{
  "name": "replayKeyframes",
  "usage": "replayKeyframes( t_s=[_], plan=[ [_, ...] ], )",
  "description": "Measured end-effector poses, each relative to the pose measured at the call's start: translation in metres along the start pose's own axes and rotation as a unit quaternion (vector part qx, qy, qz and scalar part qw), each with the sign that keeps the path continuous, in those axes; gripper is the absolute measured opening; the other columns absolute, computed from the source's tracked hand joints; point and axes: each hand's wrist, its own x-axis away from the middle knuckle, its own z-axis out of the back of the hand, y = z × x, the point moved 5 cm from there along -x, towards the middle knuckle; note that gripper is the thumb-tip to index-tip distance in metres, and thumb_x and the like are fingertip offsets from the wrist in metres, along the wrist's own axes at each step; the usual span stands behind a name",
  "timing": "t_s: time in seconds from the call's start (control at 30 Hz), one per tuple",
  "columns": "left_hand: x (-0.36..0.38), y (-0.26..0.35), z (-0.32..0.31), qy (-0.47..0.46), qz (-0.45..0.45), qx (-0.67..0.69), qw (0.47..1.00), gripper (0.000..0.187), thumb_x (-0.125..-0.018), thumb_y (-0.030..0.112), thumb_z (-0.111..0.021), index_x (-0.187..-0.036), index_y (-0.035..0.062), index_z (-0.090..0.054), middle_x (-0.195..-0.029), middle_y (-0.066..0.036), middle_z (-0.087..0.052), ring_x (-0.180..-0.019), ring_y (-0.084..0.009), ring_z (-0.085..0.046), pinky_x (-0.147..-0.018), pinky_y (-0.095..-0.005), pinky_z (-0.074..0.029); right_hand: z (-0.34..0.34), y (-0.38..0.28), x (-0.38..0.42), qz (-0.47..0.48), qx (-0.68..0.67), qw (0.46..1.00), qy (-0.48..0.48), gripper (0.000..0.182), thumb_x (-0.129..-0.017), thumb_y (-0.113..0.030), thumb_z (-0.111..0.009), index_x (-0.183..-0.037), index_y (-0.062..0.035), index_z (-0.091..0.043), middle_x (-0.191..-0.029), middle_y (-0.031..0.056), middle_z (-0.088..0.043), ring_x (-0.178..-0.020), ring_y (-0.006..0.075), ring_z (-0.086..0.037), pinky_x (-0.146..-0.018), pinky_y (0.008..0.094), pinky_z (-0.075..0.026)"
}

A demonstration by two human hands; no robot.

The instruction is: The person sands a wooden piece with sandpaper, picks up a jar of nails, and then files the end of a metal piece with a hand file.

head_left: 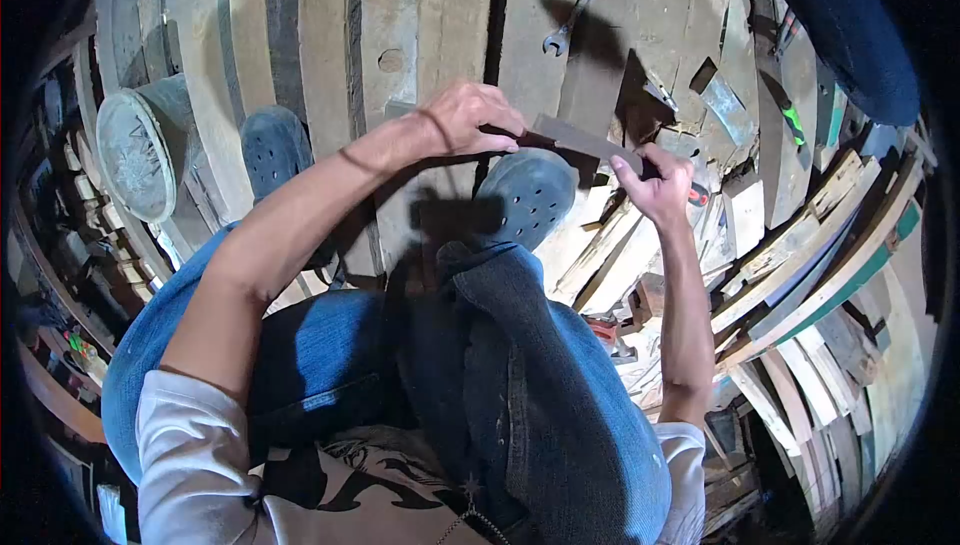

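Note:
My right hand (660, 185) is closed around one end of a flat grey-brown bar (580, 139), thumb along its near edge. The bar's other end points toward my left hand (474, 121), whose thumb and fingers are pinched together just short of it. What sits in that pinch, if anything, I cannot make out. Beneath the bar is the toe of a dark perforated clog (527, 200) on my foot; its partner (275, 150) rests farther left. A red-and-black handle (698, 195) shows beside my right hand.
Wooden planks (455, 20) form the floor. An open-ended wrench (582, 5) lies ahead, with a broad metal blade (727, 110) and a green-handled tool (793, 125) to its right. A round bucket (135, 155) stands left. Long wood strips (815, 255) are piled at right.

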Motion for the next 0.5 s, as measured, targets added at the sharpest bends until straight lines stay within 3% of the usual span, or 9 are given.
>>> replayKeyframes(
  t_s=[0.1,0.17,0.37,0.5],
  plan=[
    [0.000,-0.001,0.000,-0.006,0.000,-0.006,1.000,0.021,-0.073,0.014,-0.081,-0.092,0.0053,-0.076,-0.095,-0.009,-0.074,-0.088,-0.0259,-0.070,-0.078,-0.0364,-0.058,-0.005,-0.003,-0.001,0.074,0.021,0.997,-0.019,0.041,-0.069,-0.035,-0.081,-0.060,-0.0011,-0.059,-0.049,0.0102,-0.050,-0.043,0.0229,-0.051,-0.045,0.0350,-0.041],
    [0.001,-0.001,0.001,0.003,0.000,0.011,1.000,0.021,-0.075,0.021,-0.080,-0.093,0.0095,-0.075,-0.096,-0.006,-0.074,-0.087,-0.0250,-0.070,-0.077,-0.0359,-0.057,-0.007,-0.003,-0.002,0.070,-0.011,0.997,-0.012,0.045,-0.068,-0.037,-0.081,-0.058,-0.0014,-0.056,-0.049,0.0102,-0.047,-0.042,0.0242,-0.050,-0.044,0.0355,-0.040],
    [0.000,-0.005,-0.002,0.005,0.005,-0.007,1.000,0.018,-0.075,0.021,-0.080,-0.089,0.0107,-0.076,-0.090,-0.005,-0.074,-0.085,-0.0242,-0.070,-0.075,-0.0353,-0.058,0.000,-0.006,-0.009,0.125,0.067,0.989,0.033,0.038,-0.063,-0.035,-0.083,-0.059,-0.0032,-0.061,-0.051,0.0104,-0.055,-0.045,0.0278,-0.056,-0.046,0.0372,-0.045],
    [0.002,-0.005,-0.001,-0.020,0.040,0.002,0.999,0.023,-0.073,0.012,-0.079,-0.096,0.0085,-0.076,-0.098,-0.008,-0.074,-0.091,-0.0255,-0.070,-0.081,-0.0357,-0.057,0.001,-0.006,-0.012,0.121,0.028,0.990,0.062,0.041,-0.064,-0.042,-0.081,-0.058,-0.0065,-0.060,-0.049,0.0084,-0.053,-0.043,0.0254,-0.054,-0.045,0.0362,-0.043]
  ],
)
